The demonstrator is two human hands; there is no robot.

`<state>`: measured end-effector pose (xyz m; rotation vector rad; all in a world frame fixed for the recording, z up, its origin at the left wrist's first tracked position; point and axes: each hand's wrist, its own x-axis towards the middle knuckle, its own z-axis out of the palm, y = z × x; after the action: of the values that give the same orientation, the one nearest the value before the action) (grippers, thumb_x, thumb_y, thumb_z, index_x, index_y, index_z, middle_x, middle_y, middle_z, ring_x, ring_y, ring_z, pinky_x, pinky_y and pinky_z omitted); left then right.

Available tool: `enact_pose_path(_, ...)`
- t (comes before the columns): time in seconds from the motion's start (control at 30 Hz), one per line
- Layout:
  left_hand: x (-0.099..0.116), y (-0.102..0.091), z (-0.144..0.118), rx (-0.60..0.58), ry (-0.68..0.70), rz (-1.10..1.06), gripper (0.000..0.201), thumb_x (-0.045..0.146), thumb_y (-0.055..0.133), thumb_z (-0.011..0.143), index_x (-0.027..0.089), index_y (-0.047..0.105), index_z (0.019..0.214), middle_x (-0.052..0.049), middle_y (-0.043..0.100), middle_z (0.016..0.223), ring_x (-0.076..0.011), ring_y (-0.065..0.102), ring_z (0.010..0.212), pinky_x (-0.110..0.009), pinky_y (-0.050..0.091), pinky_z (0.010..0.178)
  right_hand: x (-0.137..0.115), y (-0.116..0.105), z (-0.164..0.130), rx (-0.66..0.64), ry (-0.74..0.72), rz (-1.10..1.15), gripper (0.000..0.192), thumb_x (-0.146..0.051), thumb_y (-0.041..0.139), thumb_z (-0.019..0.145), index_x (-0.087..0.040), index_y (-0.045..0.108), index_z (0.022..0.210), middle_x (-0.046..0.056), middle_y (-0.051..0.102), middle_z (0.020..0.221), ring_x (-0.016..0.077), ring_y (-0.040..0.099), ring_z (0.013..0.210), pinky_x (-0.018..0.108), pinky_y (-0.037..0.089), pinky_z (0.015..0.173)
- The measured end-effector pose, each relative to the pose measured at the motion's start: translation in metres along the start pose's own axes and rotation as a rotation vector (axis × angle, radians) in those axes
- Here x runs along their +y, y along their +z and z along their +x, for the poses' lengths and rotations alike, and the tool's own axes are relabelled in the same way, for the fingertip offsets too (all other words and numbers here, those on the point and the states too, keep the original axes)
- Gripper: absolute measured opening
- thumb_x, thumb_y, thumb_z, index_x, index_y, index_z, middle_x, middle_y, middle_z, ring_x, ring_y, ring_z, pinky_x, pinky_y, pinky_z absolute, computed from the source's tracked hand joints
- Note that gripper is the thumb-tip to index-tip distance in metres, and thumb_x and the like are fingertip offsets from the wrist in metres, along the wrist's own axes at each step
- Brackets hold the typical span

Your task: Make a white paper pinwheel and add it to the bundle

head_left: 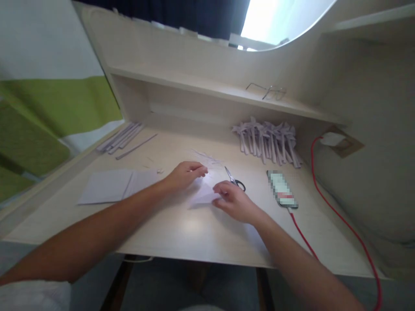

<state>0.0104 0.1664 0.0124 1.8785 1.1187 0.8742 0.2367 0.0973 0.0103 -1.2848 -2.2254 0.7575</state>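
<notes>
The biggest thing is the pale wooden desk [194, 233], which has a long shelf [207, 88] above its back part. On the shelf lies a pair of thin glasses [267, 90]. A red cable [337, 216] runs from a white plug [330, 139] on the right wall down across the desk to a phone [281, 189], which lies flat, right of the hands.

At the left of the desk lie flat white sheets [112, 185], and further back on the left a bundle of long paper strips [121, 137]. At the back right there is a pile of folded paper pieces [269, 140], all lying close together.

In the middle, both hands are on one small white paper [202, 195] that lies flat on the desk between them. The left hand [186, 174] has its fingers curled and presses the upper left part of the paper with the fingertips. The right hand [234, 201] is also half closed and pinches the right edge of the paper between thumb and fingers. Just behind the right hand lie small scissors [235, 180] with dark handles, not touched by any hand. Some thin paper cuttings [207, 156] lie a little behind the left hand
</notes>
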Motion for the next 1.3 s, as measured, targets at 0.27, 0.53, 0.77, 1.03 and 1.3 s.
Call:
enact_pose_path(0.27, 0.004, -0.009, -0.017, -0.082, -0.092, -0.191, 0.053, 0.062, 0.052, 0.089, 0.015, 0.075, 0.086, -0.007, 0.075, 0.074, -0.0187, 0.065, 0.066, -0.028, 0.047, 0.06, 0.002, 0.002, 0.026, 0.115, 0.173, 0.46, 0.014, -0.025, 0.073, 0.081, -0.02, 0.06, 0.08, -0.002, 0.062, 0.069, 0.015, 0.058, 0.066, 0.028, 0.044, 0.063)
enact_pose_path(0.53, 0.013, -0.006, -0.024, -0.103, -0.094, -0.266, 0.021, 0.035, 0.069, 0.082, 0.016, 0.072, 0.073, 0.0, 0.068, 0.069, -0.0143, 0.06, 0.067, -0.025, 0.044, 0.066, -0.008, 0.006, 0.023, 0.155, 0.218, 0.84, 0.047, -0.039, 0.074, 0.087, -0.024, 0.053, 0.127, -0.004, 0.068, 0.072, 0.018, 0.069, 0.067, 0.031, 0.051, 0.066)
enact_pose_path(0.77, 0.009, -0.002, -0.024, -0.084, -0.188, -0.454, 0.017, 0.034, 0.079, 0.076, 0.017, 0.074, 0.074, 0.001, 0.069, 0.068, -0.0128, 0.06, 0.063, -0.023, 0.044, 0.062, -0.003, 0.002, 0.014, 0.203, 0.206, 0.578, 0.035, -0.045, 0.069, 0.091, -0.018, 0.062, 0.069, -0.003, 0.052, 0.065, 0.0113, 0.046, 0.062, 0.025, 0.035, 0.057)
enact_pose_path(1.03, 0.0, 0.001, -0.022, 0.08, -0.199, -0.578, 0.015, 0.032, 0.084, 0.074, 0.019, 0.077, 0.076, 0.0, 0.073, 0.069, -0.013, 0.065, 0.066, -0.023, 0.049, 0.068, -0.008, 0.005, 0.015, 0.127, 0.24, 0.721, 0.032, -0.048, 0.073, 0.086, -0.017, 0.068, 0.077, 0.0, 0.062, 0.069, 0.0131, 0.055, 0.063, 0.026, 0.042, 0.059)
enact_pose_path(1.3, 0.005, 0.002, -0.027, -0.001, -0.16, -0.536, 0.017, 0.035, 0.08, 0.08, 0.019, 0.078, 0.075, 0.0, 0.076, 0.072, -0.0158, 0.067, 0.069, -0.026, 0.051, 0.069, -0.011, 0.017, 0.013, 0.048, 0.277, 0.788, 0.031, -0.044, 0.075, 0.084, -0.015, 0.073, 0.075, 0.004, 0.072, 0.069, 0.0139, 0.063, 0.06, 0.027, 0.05, 0.063)
